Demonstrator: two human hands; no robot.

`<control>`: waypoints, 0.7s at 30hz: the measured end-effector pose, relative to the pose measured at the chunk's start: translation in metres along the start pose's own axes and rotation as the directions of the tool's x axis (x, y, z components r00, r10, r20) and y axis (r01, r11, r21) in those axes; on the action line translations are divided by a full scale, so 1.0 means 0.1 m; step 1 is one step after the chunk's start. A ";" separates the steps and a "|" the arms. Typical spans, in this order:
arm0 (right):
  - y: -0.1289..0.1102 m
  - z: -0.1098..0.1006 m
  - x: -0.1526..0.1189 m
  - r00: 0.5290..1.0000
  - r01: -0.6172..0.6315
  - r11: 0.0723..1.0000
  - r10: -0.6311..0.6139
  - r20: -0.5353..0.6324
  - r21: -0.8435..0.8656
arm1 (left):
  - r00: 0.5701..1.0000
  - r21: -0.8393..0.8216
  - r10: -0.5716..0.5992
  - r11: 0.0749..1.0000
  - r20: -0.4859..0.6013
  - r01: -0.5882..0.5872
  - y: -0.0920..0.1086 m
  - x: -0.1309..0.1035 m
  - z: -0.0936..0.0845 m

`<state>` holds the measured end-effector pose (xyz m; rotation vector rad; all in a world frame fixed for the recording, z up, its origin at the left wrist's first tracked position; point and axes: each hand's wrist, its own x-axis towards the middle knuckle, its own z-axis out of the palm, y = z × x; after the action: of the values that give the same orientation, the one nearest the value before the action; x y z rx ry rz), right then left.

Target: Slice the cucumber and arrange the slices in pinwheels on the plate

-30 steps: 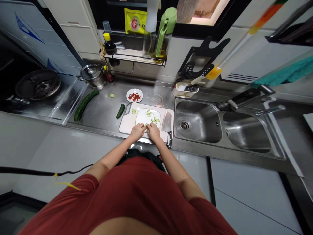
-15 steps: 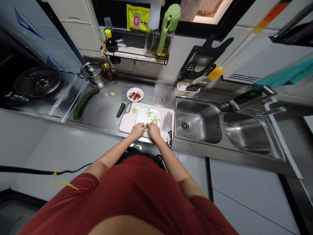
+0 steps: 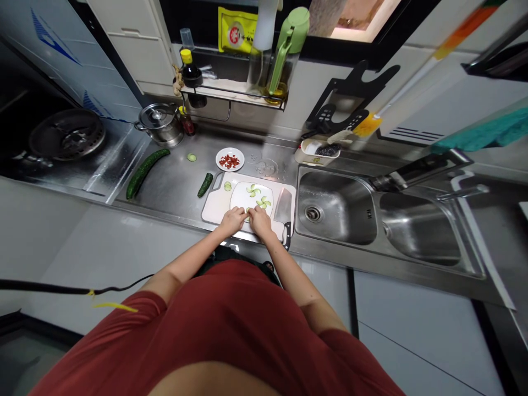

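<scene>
My left hand (image 3: 233, 220) and my right hand (image 3: 259, 221) meet over the near edge of a white square plate (image 3: 240, 196). Fingers of both are closed around small green cucumber slices (image 3: 247, 211), mostly hidden by the fingertips. Curved cucumber pieces (image 3: 263, 202) lie on the plate in two pinwheel shapes. Beneath the plate is a pale cutting board (image 3: 212, 210), with a few cucumber slices (image 3: 227, 186) at its upper left. A kitchen knife (image 3: 284, 204) rests on the board's right side, its black handle toward me.
Left of the board lie a cut cucumber (image 3: 205, 185) and a long whole cucumber (image 3: 144, 175). A round plate of red bits (image 3: 230, 168) stands behind the board. Farther back are a lidded pot (image 3: 159, 126) and a sauce bottle (image 3: 187, 122). A double sink (image 3: 336, 206) is at right.
The whole view has shifted slightly as my head moved. Both hands stay pinched together at the same place on the plate, and the cucumber pieces lie as before.
</scene>
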<state>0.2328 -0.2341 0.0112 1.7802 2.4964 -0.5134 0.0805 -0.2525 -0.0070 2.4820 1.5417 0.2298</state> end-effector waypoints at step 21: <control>-0.01 -0.03 0.00 0.998 0.028 0.999 -0.026 0.052 -0.045 | 0.710 -0.283 -0.685 0.722 -0.164 0.631 -0.77 0.41 -0.28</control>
<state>0.2320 -0.2333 0.0146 1.6973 2.4808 -0.4926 0.0250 -0.1794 0.0014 1.6300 2.2709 0.5682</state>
